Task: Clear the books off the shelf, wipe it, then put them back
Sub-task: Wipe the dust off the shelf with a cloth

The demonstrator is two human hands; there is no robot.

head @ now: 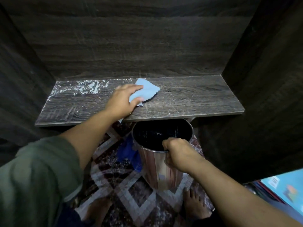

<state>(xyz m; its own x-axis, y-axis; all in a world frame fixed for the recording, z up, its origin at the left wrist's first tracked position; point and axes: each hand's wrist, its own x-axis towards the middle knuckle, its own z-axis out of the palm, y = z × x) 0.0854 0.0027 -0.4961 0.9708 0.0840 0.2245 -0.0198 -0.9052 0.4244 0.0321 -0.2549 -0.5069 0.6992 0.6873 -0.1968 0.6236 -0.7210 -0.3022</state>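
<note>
Cloth point(144, 91) under left hand point(122, 99).

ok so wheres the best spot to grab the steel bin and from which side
The top rim, from above on the near side. The bin is a tall, smooth cylinder with an open mouth and no handle in view, so the thin rim is probably the only easy purchase. The right hand already grips it there, fingers hooked over the near edge. The far rim sits under the shelf lip, which likely blocks that side.
</note>
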